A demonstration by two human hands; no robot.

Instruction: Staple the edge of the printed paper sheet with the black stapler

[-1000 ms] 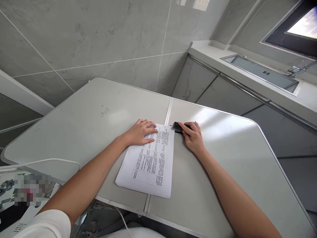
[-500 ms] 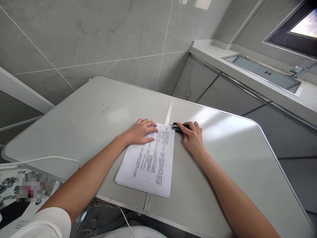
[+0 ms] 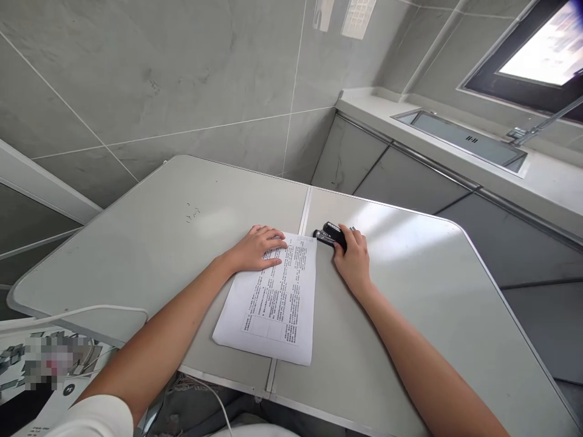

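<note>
Printed paper sheets [image 3: 285, 303] lie across the seam of the table, text side up. My left hand [image 3: 259, 247] rests flat on their upper left part with the fingers spread. A black stapler [image 3: 334, 233] is at the far right corner of the paper, its jaws apart. My right hand [image 3: 354, 258] grips the stapler's back end from the right, thumb along the near side. The stapler's front reaches the paper's corner; whether the edge lies between the jaws I cannot tell.
The light grey folding table [image 3: 401, 340] has a raised metal rim. A tiled wall [image 3: 182, 79] stands behind it. At the right are a counter with a sink [image 3: 464, 139] and cabinets. A white cable [image 3: 91, 311] crosses the table's left near edge.
The stapler's jaws have opened; half a second ago its top was pressed down at the paper's corner by my right hand. My left hand stays on the paper. The camera view has shifted slightly.
</note>
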